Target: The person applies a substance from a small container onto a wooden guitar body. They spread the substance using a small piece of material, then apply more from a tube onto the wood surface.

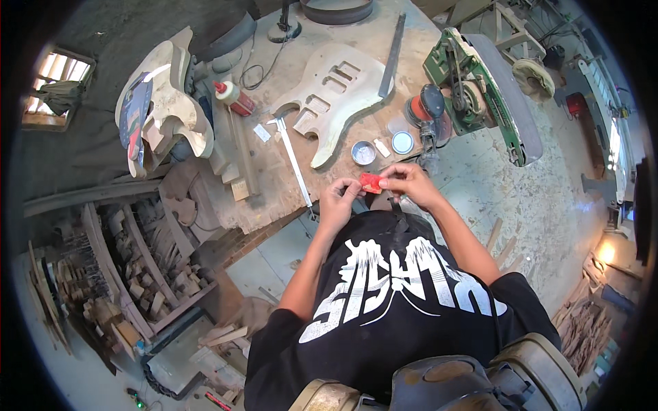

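Observation:
Just past the table's near edge, my left hand and my right hand meet in front of my body. Both have their fingers pinched on a small, flat red piece; it looks like a packet, but its exact kind is unclear. Close beyond it on the table are an open round tin, a small white tube and a round lid. Farther back lies a pale wooden guitar body with cut-out cavities. A caliper lies left of the guitar body, its end near the table's edge.
A red and white glue bottle stands at the table's left beside wood strips. An orbital sander and a green belt sander are at the right. More guitar bodies stand far left, above a rack of wood offcuts.

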`<state>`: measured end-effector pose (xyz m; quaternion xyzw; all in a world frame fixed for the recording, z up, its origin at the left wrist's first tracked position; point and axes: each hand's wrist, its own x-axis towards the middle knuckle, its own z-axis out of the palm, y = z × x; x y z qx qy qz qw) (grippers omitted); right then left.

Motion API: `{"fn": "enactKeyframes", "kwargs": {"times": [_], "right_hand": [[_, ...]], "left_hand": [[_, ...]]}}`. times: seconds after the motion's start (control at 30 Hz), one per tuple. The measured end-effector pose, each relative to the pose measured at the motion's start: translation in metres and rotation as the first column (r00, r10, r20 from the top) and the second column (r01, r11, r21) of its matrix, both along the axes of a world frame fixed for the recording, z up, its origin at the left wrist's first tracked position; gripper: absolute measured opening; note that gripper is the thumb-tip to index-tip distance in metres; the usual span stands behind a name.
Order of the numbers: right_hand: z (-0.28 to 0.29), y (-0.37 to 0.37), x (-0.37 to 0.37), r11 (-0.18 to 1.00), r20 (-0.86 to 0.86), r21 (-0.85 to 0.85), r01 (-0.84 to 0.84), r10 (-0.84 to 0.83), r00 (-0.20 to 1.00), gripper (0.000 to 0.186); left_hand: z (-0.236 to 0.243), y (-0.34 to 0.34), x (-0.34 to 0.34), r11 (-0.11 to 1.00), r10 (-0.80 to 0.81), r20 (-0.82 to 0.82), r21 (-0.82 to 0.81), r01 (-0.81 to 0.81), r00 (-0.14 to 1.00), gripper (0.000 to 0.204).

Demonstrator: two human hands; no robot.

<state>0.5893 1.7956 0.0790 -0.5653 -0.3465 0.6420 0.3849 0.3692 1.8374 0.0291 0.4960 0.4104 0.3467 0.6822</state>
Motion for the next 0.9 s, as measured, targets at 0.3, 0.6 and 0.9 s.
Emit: {"fn": "enactKeyframes", "kwargs": {"times": [0.3, 0.6, 0.9], "right_hand": [[-0.016, -0.018, -0.019, 0.978, -0.166, -0.12, 0.173, -0.192, 0.967, 0.025], [-0.038, 0.008, -0.013, 0.999, -0.084, 0.016, 0.052, -0.05, 0.995, 0.018], [-0.027, 0.029, 0.0, 0.992, -0.068, -0.081, -0.093, 0.088, 0.994, 0.017]], "left_hand": [[-0.012, -0.007, 0.002, 1.0, -0.016, -0.061, 0.011, 0.016, 0.998, 0.021], [-0.041, 0.004, 0.006, 0.997, 0.034, 0.031, -0.073, -0.032, 0.999, 0.024], [-0.054, 0.0, 0.011, 0.964, -0.038, 0.313, -0.237, 0.117, 0.949, 0.021]]}}
